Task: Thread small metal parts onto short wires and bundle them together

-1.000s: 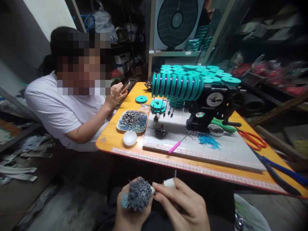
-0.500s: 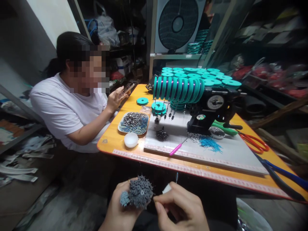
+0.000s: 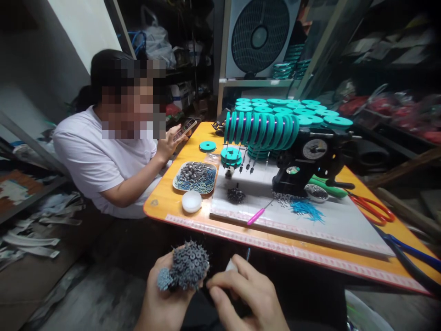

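My left hand point(image 3: 169, 292) is closed around a thick bundle of small dark grey pieces with ring-shaped ends point(image 3: 190, 266). Beside it, in the same grip, a smaller bundle of thin light blue-grey pieces point(image 3: 164, 279) shows its ends. My right hand point(image 3: 246, 292) is held close on the right, thumb and forefinger pinched together near the dark bundle. What sits between those fingertips is too small to make out. A white scrap point(image 3: 231, 265) shows at the right forefinger, and a thin blue stick point(image 3: 248, 253) rises behind it. Both hands are in front of the table edge.
The orange table point(image 3: 156, 197) holds a tray of metal parts point(image 3: 195, 177), a white bowl point(image 3: 191, 202), a pink-handled tool point(image 3: 256, 216), blue strands point(image 3: 308, 210), red-handled scissors point(image 3: 374, 209) and a black machine point(image 3: 292, 174) with teal spools point(image 3: 262, 130). A person point(image 3: 99, 161) sits left with a phone point(image 3: 185, 128).
Both hands have shifted slightly left in the picture, while the table and the person appear a little further right. The left hand still grips both bundles; the right fingers remain pinched.
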`<state>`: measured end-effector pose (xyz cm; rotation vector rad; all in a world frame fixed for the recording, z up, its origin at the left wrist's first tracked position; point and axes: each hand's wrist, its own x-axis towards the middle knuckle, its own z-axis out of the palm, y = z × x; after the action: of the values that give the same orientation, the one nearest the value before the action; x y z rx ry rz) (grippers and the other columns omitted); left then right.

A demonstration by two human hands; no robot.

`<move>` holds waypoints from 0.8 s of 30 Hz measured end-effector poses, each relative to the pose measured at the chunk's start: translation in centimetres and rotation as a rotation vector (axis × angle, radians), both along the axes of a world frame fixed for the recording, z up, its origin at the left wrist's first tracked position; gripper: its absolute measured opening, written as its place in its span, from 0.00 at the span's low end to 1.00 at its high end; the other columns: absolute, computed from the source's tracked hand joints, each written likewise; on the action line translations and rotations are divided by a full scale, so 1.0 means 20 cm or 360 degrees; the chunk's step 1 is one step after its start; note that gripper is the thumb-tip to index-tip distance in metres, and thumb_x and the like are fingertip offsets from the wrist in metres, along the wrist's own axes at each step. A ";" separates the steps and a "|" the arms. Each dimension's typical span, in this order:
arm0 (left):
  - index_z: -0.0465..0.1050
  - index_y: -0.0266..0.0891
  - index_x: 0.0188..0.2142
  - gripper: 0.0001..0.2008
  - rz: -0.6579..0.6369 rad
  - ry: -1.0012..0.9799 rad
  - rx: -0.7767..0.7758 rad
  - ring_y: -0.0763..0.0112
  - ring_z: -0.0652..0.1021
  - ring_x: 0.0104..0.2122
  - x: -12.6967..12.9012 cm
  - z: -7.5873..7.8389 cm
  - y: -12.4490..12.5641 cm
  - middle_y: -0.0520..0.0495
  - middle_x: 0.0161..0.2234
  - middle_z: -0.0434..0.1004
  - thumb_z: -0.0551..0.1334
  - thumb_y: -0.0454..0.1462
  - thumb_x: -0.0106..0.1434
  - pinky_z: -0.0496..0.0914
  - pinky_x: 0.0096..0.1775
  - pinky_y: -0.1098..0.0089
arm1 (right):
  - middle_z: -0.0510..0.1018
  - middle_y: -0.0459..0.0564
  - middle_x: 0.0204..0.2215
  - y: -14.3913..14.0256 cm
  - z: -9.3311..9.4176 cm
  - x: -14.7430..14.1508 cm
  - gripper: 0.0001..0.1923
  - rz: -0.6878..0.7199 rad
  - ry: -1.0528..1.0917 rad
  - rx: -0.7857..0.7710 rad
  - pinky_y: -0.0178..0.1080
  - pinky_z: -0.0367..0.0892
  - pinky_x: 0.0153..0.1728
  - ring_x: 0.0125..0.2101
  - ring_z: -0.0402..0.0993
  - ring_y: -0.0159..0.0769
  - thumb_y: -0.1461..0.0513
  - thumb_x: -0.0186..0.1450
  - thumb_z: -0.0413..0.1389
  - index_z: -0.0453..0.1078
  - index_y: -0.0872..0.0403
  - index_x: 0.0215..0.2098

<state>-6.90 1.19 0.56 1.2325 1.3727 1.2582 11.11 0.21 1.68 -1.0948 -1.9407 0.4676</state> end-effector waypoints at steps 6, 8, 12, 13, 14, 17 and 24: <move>0.75 0.35 0.24 0.19 0.0203 0.0101 0.0138 0.71 0.73 0.20 -0.07 0.03 0.13 0.46 0.21 0.74 0.72 0.50 0.49 0.72 0.23 0.70 | 0.59 0.45 0.20 0.02 -0.01 -0.02 0.11 -0.0079 0.0141 0.0376 0.29 0.50 0.23 0.22 0.56 0.22 0.69 0.63 0.50 0.67 0.58 0.24; 0.71 0.36 0.25 0.25 0.0403 0.0194 0.0211 0.74 0.69 0.20 -0.16 0.06 0.26 0.46 0.23 0.74 0.62 0.57 0.56 0.65 0.20 0.73 | 0.60 0.46 0.21 0.03 0.00 0.00 0.11 -0.0084 0.0196 0.0317 0.28 0.52 0.24 0.23 0.58 0.22 0.69 0.65 0.49 0.67 0.58 0.25; 0.75 0.36 0.28 0.15 0.0402 0.0716 0.0182 0.69 0.71 0.25 -0.34 0.10 0.53 0.48 0.23 0.74 0.70 0.46 0.50 0.66 0.29 0.71 | 0.69 0.47 0.27 0.05 0.03 0.05 0.09 -0.0066 0.0186 0.0029 0.24 0.61 0.27 0.26 0.66 0.20 0.69 0.69 0.49 0.71 0.58 0.36; 0.74 0.37 0.25 0.13 0.0334 0.0848 0.0173 0.67 0.72 0.25 -0.37 0.10 0.57 0.48 0.23 0.74 0.70 0.44 0.49 0.66 0.31 0.69 | 0.70 0.47 0.27 0.05 0.03 0.06 0.09 -0.0088 0.0209 0.0016 0.24 0.61 0.26 0.26 0.66 0.20 0.68 0.70 0.50 0.72 0.57 0.36; 0.74 0.37 0.25 0.12 0.0273 0.0963 0.0178 0.65 0.73 0.27 -0.38 0.09 0.60 0.47 0.25 0.74 0.70 0.44 0.49 0.67 0.33 0.68 | 0.70 0.46 0.27 0.05 0.03 0.06 0.09 -0.0112 0.0228 0.0008 0.23 0.61 0.25 0.25 0.66 0.20 0.68 0.70 0.50 0.72 0.57 0.36; 0.77 0.37 0.36 0.14 0.0189 0.1193 0.0230 0.56 0.76 0.36 -0.38 0.04 0.63 0.40 0.40 0.76 0.65 0.45 0.55 0.70 0.42 0.61 | 0.71 0.45 0.26 0.03 0.01 0.07 0.09 -0.0186 0.0247 -0.0027 0.23 0.62 0.25 0.24 0.68 0.20 0.66 0.70 0.52 0.74 0.55 0.38; 0.71 0.36 0.52 0.24 0.0261 0.1166 0.0295 0.53 0.75 0.50 -0.34 0.00 0.58 0.38 0.50 0.72 0.63 0.48 0.60 0.68 0.54 0.57 | 0.75 0.45 0.29 0.05 -0.01 0.07 0.09 -0.0208 0.0285 -0.0005 0.21 0.66 0.27 0.27 0.72 0.20 0.66 0.69 0.54 0.77 0.54 0.42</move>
<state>-13.75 12.88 0.55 1.8533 1.9312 1.0985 12.43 1.12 1.39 -1.1342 -1.7024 0.4803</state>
